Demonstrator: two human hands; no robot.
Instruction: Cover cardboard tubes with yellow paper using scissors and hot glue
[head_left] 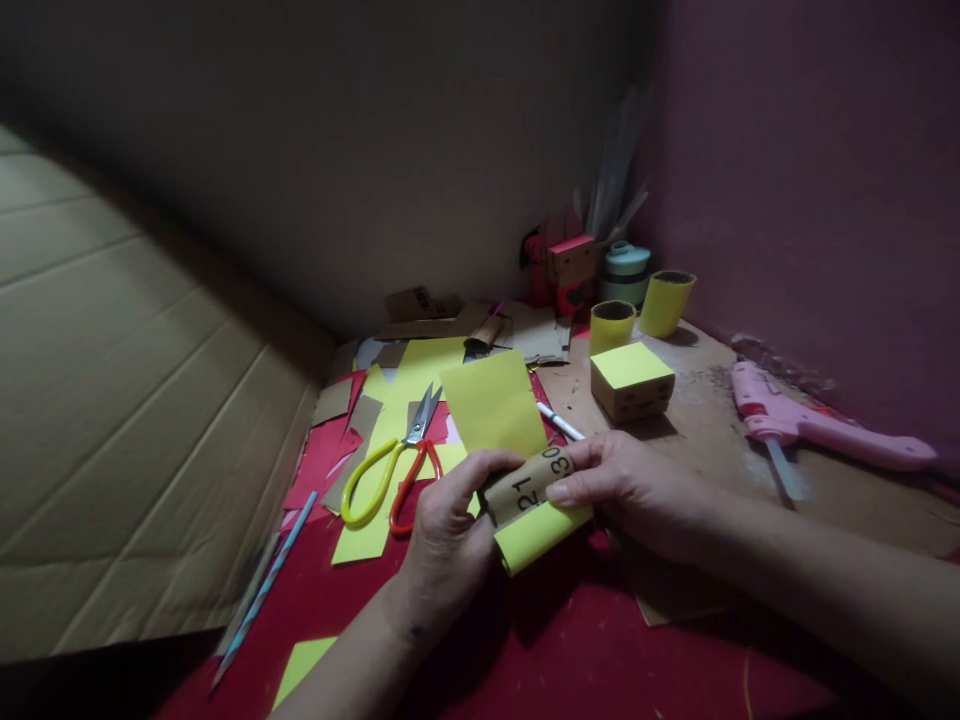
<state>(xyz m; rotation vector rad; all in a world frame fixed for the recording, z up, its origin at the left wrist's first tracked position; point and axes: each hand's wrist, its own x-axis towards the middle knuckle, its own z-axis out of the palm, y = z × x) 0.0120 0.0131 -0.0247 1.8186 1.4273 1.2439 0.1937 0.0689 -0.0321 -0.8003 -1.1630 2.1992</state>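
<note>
A cardboard tube [521,494] with printed black digits is between my two hands, partly covered by a strip of yellow paper [541,537] along its lower side. My left hand [455,515] is closed around the tube's left end. At the other end, my right hand [611,485] grips the tube, its thumb lying near the yellow paper's edge. A yellow sheet [495,400] lies just beyond the tube. Scissors [420,425] with one yellow and one red handle lie open to the left, on yellow paper. A white pen [560,421] shows behind my right hand.
Two yellow-covered tubes [667,303] and a yellow-topped cardboard box [632,382] stand beyond my right hand. A pink glue gun [832,425] lies at the right. Striped pencil [270,580], paper scraps and a large cardboard panel [135,400] occupy the left.
</note>
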